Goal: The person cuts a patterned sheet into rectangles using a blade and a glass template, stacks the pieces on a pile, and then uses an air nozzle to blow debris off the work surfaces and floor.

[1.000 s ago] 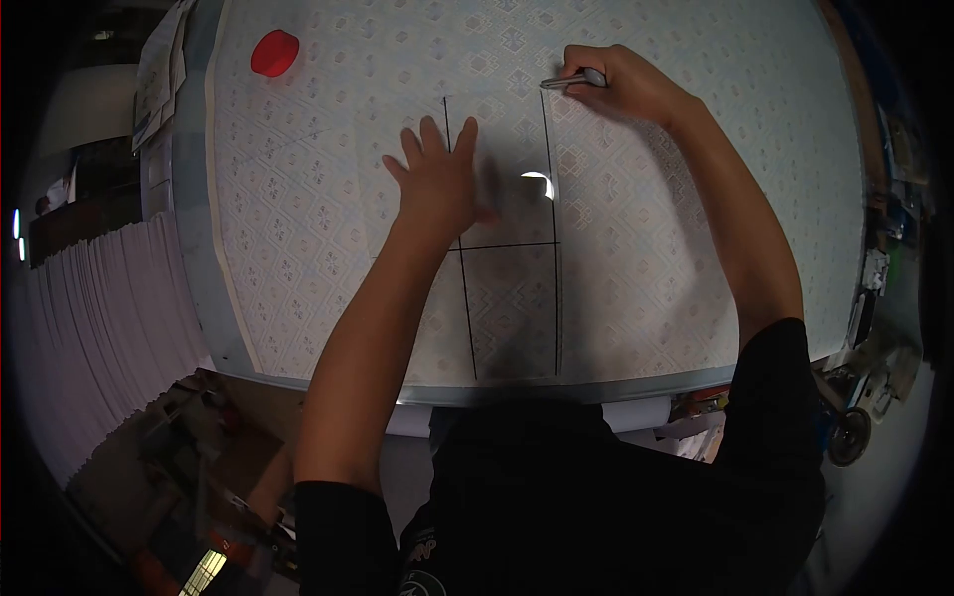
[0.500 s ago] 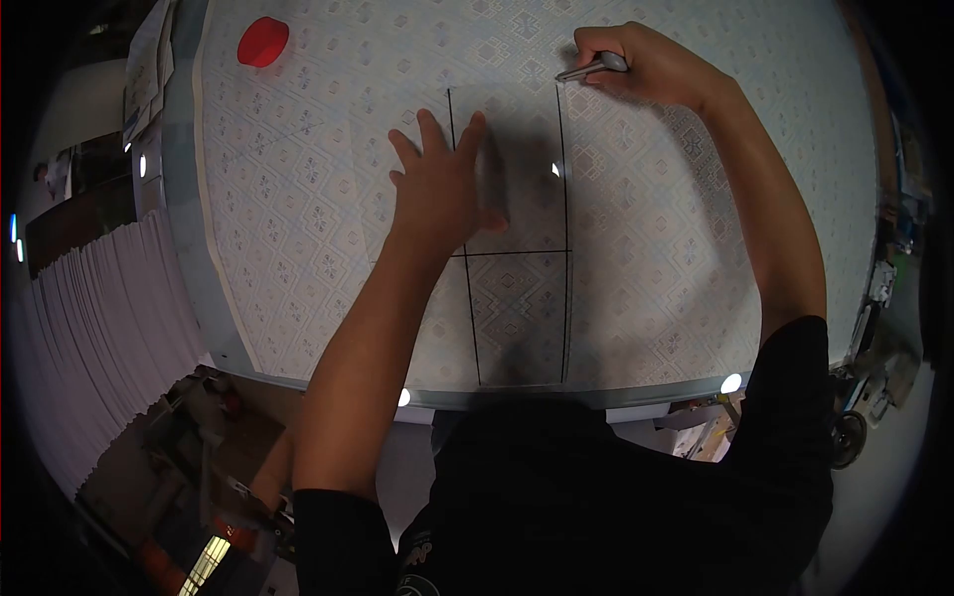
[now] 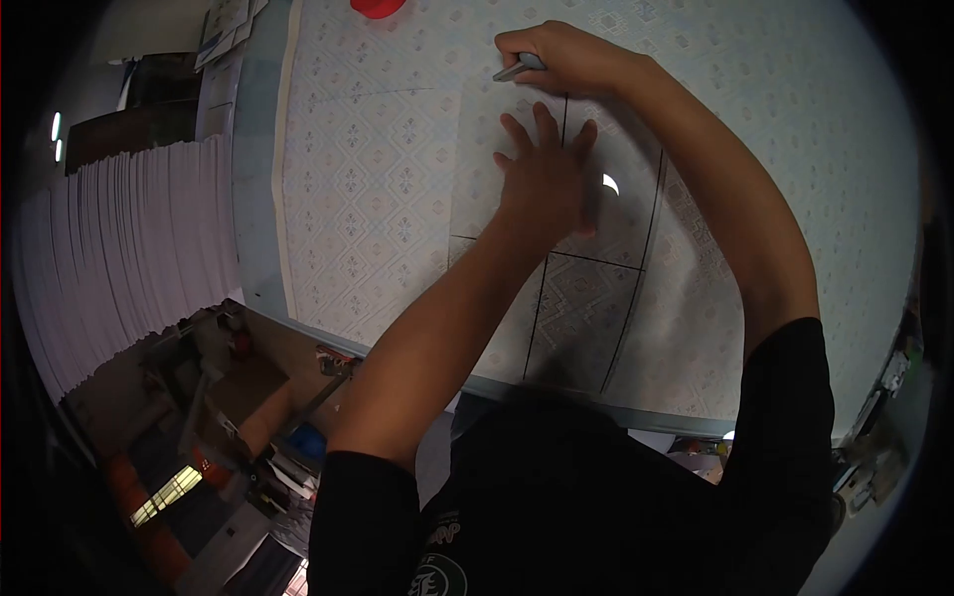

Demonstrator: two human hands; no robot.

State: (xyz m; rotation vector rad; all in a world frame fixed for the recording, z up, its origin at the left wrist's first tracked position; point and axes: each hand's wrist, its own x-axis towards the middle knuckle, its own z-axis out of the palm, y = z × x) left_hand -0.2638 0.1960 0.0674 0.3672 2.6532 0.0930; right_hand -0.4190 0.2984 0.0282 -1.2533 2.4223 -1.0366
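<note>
A clear sheet with black ruled lines (image 3: 593,308) lies flat over pale patterned fabric (image 3: 363,189). My left hand (image 3: 547,179) presses on the sheet with its fingers spread, covering part of a ruled line. Near the sheet's far edge, my right hand (image 3: 571,60) is closed around what looks like a grey utility knife (image 3: 521,66). The tool's narrow tip points left and down towards the fabric, close to the sheet's top left part; whether it touches cannot be made out.
A red round object (image 3: 378,6) sits at the far edge of view. Stacked white sheets (image 3: 149,228) stand left of the table (image 3: 263,179). Below the table's near edge are a cardboard box (image 3: 248,397) and mixed items.
The view has swung left, so the table appears shifted right. My right hand has moved left along the sheet's far edge with the tool. My left hand stays spread on the sheet.
</note>
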